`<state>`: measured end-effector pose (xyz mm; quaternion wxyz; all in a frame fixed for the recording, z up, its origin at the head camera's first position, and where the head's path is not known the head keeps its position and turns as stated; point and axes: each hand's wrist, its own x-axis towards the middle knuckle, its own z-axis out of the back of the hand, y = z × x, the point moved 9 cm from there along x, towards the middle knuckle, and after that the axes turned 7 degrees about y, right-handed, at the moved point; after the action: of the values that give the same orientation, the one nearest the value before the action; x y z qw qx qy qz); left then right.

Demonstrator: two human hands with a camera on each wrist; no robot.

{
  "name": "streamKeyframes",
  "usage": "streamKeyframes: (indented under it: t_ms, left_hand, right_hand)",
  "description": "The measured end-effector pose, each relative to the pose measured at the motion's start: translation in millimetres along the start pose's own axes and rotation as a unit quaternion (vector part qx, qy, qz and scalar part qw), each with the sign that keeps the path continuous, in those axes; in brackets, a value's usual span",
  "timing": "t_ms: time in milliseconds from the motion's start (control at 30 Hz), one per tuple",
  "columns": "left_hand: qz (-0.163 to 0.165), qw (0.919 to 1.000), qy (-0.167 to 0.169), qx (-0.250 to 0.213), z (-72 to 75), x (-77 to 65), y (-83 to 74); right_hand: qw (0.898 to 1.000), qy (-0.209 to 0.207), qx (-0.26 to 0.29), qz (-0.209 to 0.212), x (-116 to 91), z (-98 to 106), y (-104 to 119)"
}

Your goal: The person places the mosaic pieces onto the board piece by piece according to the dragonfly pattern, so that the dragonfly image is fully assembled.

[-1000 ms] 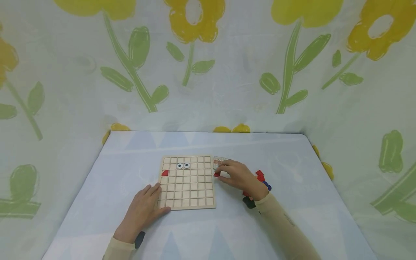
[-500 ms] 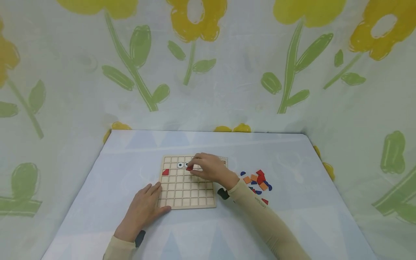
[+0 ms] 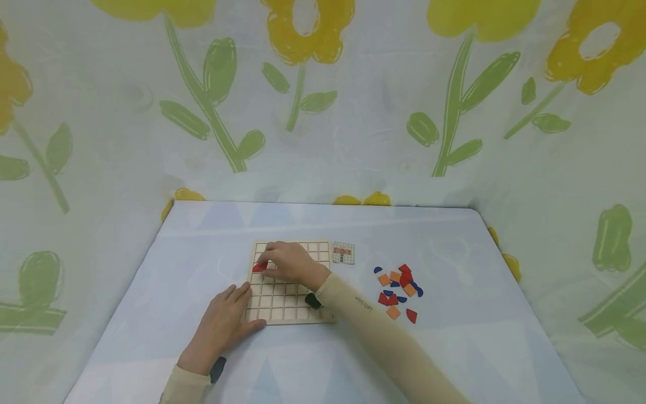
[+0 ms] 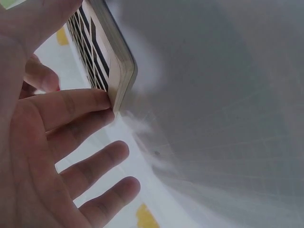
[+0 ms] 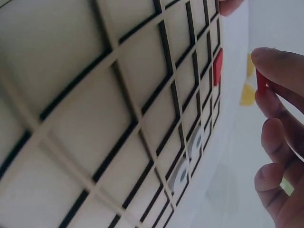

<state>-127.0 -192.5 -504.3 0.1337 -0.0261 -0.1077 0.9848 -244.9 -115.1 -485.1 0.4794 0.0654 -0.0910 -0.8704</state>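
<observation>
A wooden grid board (image 3: 282, 316) lies on the table. My left hand (image 3: 222, 325) rests against its left side, fingers extended at the edge and thumb by the near edge. Over the board's upper left, my right hand (image 3: 291, 264) pinches a thin red piece (image 5: 261, 81) between thumb and index finger. Below it, another red piece (image 5: 217, 67) sits in a cell near the left edge. Two round eye pieces (image 5: 180, 175) lie in neighbouring cells; the right hand hides them in the head view.
A small pattern card (image 3: 344, 253) lies beside the board's upper right corner. Farther right are scattered loose pieces: red quarter-rounds (image 3: 411, 316), orange squares (image 3: 393, 312) and blue half-rounds (image 3: 377, 270). Patterned cloth walls (image 3: 378, 112) stand round the table (image 3: 454, 348).
My right hand has carried the red piece leftward from beside the card, across the board to its upper left. My left hand has stayed at the board's edge.
</observation>
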Motion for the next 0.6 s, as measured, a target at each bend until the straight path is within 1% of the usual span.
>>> streamKeyframes:
  t_ms: [167,333,500,600]
  left_hand:
    - [0.000,1.0000,0.001,0.003,-1.5,-0.2,0.9]
    - [-0.001,1.0000,-0.001,0.004,-2.3,0.3,1.2]
    - [0.003,1.0000,-0.001,-0.002,-2.0,1.1,1.7]
    - [0.005,1.0000,0.001,-0.002,-2.9,1.1,2.8]
  right_hand:
    - [0.999,0.038,-0.013,-0.008,12,-11,11]
    - [0.997,0.065,-0.023,-0.020,16,-21,15]
    - [0.997,0.072,-0.024,-0.035,18,-23,15]
    - [0.997,0.073,-0.016,-0.033,17,-24,15]
